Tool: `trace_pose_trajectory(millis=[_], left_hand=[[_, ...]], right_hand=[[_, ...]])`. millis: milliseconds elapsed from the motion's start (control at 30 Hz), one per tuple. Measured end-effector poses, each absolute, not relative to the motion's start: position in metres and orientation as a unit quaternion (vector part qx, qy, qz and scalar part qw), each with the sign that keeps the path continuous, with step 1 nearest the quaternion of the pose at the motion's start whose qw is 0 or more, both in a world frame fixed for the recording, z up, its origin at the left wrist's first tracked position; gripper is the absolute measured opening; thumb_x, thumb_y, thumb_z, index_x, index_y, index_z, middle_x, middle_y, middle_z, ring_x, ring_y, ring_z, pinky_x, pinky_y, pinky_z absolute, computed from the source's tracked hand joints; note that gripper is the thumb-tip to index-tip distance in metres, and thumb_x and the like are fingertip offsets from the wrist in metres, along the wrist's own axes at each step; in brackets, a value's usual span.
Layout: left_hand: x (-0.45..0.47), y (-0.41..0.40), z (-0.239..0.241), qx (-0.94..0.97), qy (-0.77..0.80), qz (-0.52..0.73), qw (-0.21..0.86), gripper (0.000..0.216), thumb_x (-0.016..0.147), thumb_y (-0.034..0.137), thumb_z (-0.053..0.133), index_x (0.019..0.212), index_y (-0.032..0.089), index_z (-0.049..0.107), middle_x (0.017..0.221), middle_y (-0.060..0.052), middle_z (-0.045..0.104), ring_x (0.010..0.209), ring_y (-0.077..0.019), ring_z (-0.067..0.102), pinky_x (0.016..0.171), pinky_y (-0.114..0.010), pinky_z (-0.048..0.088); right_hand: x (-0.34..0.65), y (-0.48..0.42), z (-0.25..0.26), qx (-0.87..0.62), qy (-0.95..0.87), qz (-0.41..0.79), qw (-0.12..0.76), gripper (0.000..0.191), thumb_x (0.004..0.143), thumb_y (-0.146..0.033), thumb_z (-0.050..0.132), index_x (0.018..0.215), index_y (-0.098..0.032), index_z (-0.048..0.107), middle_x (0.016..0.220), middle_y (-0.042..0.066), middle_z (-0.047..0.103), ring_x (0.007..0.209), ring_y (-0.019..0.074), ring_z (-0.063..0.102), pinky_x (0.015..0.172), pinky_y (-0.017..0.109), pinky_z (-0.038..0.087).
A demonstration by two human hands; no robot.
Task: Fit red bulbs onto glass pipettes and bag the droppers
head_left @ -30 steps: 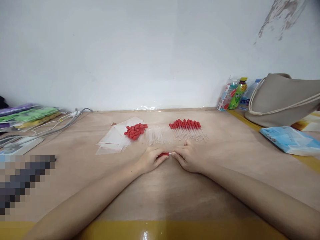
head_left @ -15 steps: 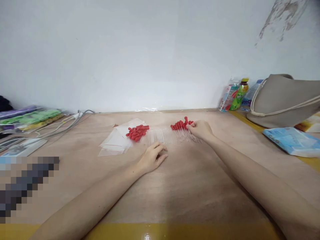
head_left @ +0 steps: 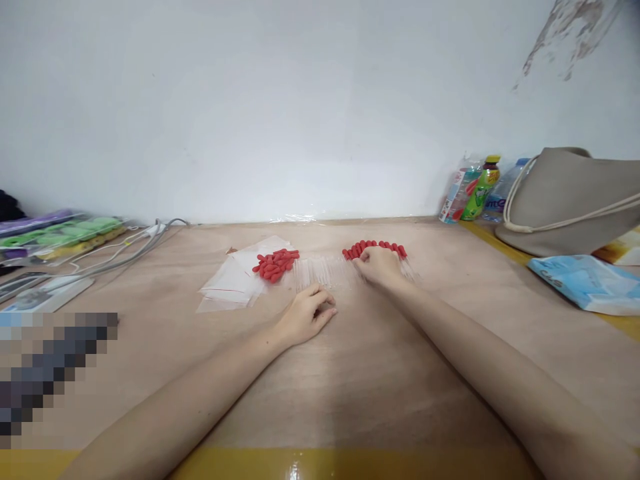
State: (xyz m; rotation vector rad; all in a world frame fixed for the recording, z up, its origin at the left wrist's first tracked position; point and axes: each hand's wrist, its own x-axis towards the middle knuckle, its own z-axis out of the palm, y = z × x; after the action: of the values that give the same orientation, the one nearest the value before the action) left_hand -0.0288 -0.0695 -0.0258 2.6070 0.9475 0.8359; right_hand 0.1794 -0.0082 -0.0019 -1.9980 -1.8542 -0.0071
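Observation:
My right hand (head_left: 380, 265) lies knuckles up on a row of glass droppers with red bulbs (head_left: 397, 251), its fingers bent down among them and closed on one. My left hand (head_left: 306, 313) rests on the wooden table (head_left: 350, 373), fingers curled in toward the thumb. It sits at the near edge of a spread of bare clear glass tubes (head_left: 320, 270); what it holds, if anything, is hidden. A heap of loose red rubber bulbs (head_left: 275, 262) lies to the left of the tubes, partly on a stack of small clear bags (head_left: 225, 288).
Cables (head_left: 125, 250) and coloured packs (head_left: 60, 233) lie at the far left, by a pixelated patch. At the right stand bottles (head_left: 477, 187), a beige bag (head_left: 570, 200) and a blue packet (head_left: 583, 280). A white wall backs the table.
A second ago both hands met over a red-bulb dropper near the middle. My right hand carried it to the row of droppers and lowered onto it. My left hand stayed put.

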Motion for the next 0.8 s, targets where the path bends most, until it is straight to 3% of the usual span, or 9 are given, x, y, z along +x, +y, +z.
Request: trace_pose_trajectory(millis=[167, 333, 567, 800], left_hand=[[-0.041, -0.058, -0.018, 0.864, 0.407, 0.289, -0.062, 0.014, 0.081, 0.026, 0.048, 0.079, 0.016, 0.059, 0.078, -0.005, 0.055, 0.075, -0.0178, 0.051, 0.07, -0.031, 0.041], [-0.07, -0.035, -0.003, 0.789, 0.525, 0.223, -0.228, 0.018, 0.08, 0.025, 0.046, 0.085, 0.015, 0.06, 0.088, -0.011, 0.055, 0.083, -0.025, 0.049, 0.075, -0.037, 0.038], [-0.087, -0.026, 0.002, 0.758, 0.568, 0.155, -0.28, 0.025, 0.084, 0.027, 0.041, 0.089, 0.012, 0.06, 0.09, -0.014, 0.053, 0.082, -0.0272, 0.049, 0.07, -0.037, 0.039], [-0.089, -0.019, -0.004, 0.773, 0.544, 0.14, -0.295, 0.026, 0.084, 0.02, 0.039, 0.076, 0.013, 0.063, 0.086, -0.013, 0.051, 0.084, -0.0266, 0.047, 0.07, -0.035, 0.04]], right_hand=[[0.154, -0.005, -0.003, -0.723, -0.669, 0.002, 0.172, 0.021, 0.076, -0.027, 0.047, 0.075, -0.017, 0.065, 0.078, 0.009, 0.066, 0.078, 0.022, 0.059, 0.072, 0.034, 0.03], [0.142, 0.003, -0.001, -0.745, -0.651, 0.011, 0.143, 0.02, 0.072, -0.018, 0.05, 0.084, -0.014, 0.065, 0.082, 0.013, 0.065, 0.079, 0.0242, 0.059, 0.074, 0.037, 0.029], [0.135, 0.003, -0.001, -0.745, -0.655, 0.026, 0.12, 0.017, 0.072, -0.016, 0.05, 0.08, -0.013, 0.065, 0.083, 0.014, 0.065, 0.079, 0.0238, 0.059, 0.075, 0.037, 0.028], [0.153, -0.027, 0.005, -0.714, -0.676, -0.047, 0.176, 0.03, 0.084, -0.027, 0.035, 0.085, -0.012, 0.061, 0.091, 0.014, 0.063, 0.086, 0.0247, 0.055, 0.075, 0.036, 0.025]])
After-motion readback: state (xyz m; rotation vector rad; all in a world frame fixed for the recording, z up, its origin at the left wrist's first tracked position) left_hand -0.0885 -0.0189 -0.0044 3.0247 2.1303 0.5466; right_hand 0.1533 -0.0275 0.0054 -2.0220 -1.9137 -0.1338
